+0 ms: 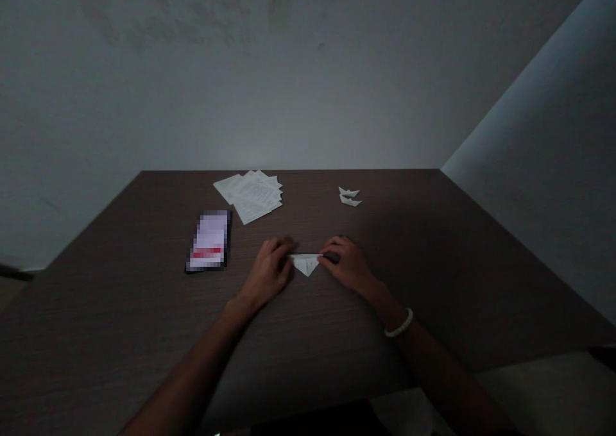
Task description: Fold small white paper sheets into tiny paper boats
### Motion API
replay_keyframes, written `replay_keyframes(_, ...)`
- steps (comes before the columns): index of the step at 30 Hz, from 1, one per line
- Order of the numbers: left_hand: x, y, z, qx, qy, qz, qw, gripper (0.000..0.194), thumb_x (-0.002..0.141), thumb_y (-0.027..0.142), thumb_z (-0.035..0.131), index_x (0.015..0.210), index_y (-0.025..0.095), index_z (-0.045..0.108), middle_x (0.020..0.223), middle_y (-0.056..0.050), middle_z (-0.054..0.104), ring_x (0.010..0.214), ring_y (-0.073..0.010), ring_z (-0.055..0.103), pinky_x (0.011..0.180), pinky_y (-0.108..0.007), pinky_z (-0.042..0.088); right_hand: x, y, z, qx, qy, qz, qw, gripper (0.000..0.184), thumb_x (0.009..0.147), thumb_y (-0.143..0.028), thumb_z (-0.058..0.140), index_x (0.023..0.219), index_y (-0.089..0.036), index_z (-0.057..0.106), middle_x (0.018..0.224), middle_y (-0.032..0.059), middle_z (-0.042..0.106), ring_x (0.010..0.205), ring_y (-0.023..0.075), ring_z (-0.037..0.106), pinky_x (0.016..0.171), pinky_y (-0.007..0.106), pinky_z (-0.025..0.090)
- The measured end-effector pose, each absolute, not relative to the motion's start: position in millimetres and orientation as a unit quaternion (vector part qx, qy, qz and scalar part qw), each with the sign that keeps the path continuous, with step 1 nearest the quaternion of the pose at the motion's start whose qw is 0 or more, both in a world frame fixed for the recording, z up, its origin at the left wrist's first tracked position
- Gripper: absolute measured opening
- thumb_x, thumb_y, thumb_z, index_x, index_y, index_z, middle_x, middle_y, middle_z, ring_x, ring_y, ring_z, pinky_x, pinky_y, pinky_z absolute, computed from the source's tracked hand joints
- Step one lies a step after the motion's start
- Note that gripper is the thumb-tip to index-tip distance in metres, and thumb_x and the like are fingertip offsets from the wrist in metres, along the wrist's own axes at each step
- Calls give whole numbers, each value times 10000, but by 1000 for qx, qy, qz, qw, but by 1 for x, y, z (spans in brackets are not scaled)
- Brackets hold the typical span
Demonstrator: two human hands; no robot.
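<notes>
A small piece of folded white paper (307, 264) with faint print lies between my hands, its point toward me and its long straight edge away from me. My left hand (270, 268) pinches the left corner, with the fingers curled. At the right corner, my right hand (347, 263) grips the paper between thumb and fingertips. A white beaded bracelet (399, 324) circles my right wrist. Both hands rest on or close to the tabletop.
Two small folded paper boats (350, 197) sit at the back, right of centre. A pile of printed paper sheets (255, 195) lies back left. Nearer on the left is a phone (209, 240) with a lit, blurred screen. Behind the brown table (457, 295) stands a wall (308, 102).
</notes>
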State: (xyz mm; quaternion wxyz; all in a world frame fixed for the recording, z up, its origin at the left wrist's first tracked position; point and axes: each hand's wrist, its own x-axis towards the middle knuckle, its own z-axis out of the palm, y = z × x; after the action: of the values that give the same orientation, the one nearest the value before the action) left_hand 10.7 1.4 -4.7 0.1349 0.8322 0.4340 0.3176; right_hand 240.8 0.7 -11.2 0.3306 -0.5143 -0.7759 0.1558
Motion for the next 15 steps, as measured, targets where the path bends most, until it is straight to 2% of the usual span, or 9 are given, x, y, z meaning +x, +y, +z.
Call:
replay_keyframes(7,11,6,-5,842,433,289,140,165,878,167,524,886,165,689,984,-83,625,941,-224,539,849,-406,476,242,1,-13,-488,-791,151,336,54,837,-204,677,862,-220,721,913,27,662,875,164,591,814,298,462)
replay_keyframes(15,7,9,-11,875,392,266,102,237,905,119,476,901,170,707,879,-81,627,852,-197,521,754,-332,474,250,2,-11,-421,-842,129,310,143,882,-178,623,908,-245,746,921,35,667,880,163,596,827,310,470)
